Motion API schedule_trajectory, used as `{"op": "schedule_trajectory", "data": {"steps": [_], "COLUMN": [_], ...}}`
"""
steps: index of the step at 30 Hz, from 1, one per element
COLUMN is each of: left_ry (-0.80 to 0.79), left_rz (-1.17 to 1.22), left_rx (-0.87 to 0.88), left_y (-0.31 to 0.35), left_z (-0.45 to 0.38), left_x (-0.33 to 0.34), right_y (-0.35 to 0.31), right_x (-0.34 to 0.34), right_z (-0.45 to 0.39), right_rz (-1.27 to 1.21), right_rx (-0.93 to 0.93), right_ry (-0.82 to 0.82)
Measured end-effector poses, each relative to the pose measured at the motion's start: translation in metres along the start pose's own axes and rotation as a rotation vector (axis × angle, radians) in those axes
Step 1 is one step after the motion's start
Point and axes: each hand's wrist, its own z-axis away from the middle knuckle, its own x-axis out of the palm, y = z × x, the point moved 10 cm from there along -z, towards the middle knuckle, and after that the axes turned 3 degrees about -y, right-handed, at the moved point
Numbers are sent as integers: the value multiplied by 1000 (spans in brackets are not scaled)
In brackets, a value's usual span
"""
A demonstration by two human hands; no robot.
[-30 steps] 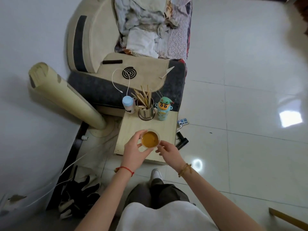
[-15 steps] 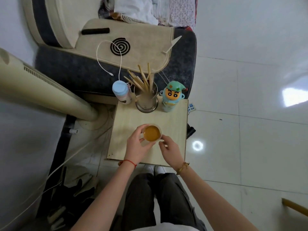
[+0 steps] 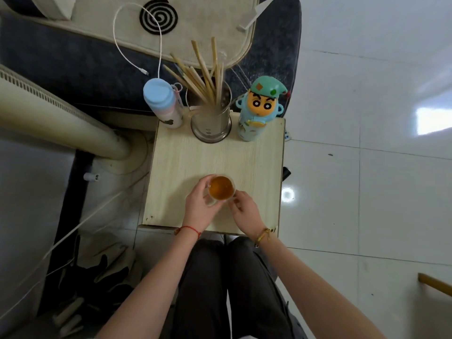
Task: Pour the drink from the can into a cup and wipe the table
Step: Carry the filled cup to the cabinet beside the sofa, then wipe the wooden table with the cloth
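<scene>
Nearest the desk's [image 3: 256, 167] front edge, both hands cradle the cup [image 3: 221, 187] of amber drink: left hand [image 3: 199, 206] wrapped round it, right hand [image 3: 244, 209] pinching its rim. Pouring looks finished; wiping seemingly follows, needing a cloth. Behind stand a chopstick holder [image 3: 211, 123] and bottles.

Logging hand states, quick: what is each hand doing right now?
Left hand: fingers curled round the cup of amber drink, holding it.
Right hand: fingertips at the cup's rim; whether it grips cannot be told.
</scene>
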Motion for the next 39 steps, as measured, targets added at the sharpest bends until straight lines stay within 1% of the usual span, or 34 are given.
{"op": "schedule_trajectory", "data": {"steps": [5,8,10,12,16,21,26,29,33,39], "left_ry": [-11,-44,-42,-45,-73,-104,-167,-204,-268,-382], "left_rz": [-64,-135,-186,-255,-418,-569,-658,-692,-750,-792], "left_rx": [-22,-78,-103,-90,-12,141,275,334,417,616], "left_y": [-7,-8,-1,16,70,158,232,263,292,336], "left_z": [-1,3,12,23,48,73,97,111,132,166], "left_x": [3,0,-11,-26,-59,-90,-98,-88,-63,-12], "right_y": [7,11,12,6,-34,-103,-149,-153,-141,-118], "right_x": [3,-2,-13,-30,-74,-137,-187,-202,-215,-250], "right_z": [0,4,14,28,60,110,174,210,258,342], "right_rz": [8,75,133,172,282,378,375,381,343,248], "right_rx": [31,92,152,192,159,82,40,63,130,230], "right_ry": [-18,-35,-30,-16,41,163,328,386,458,654]}}
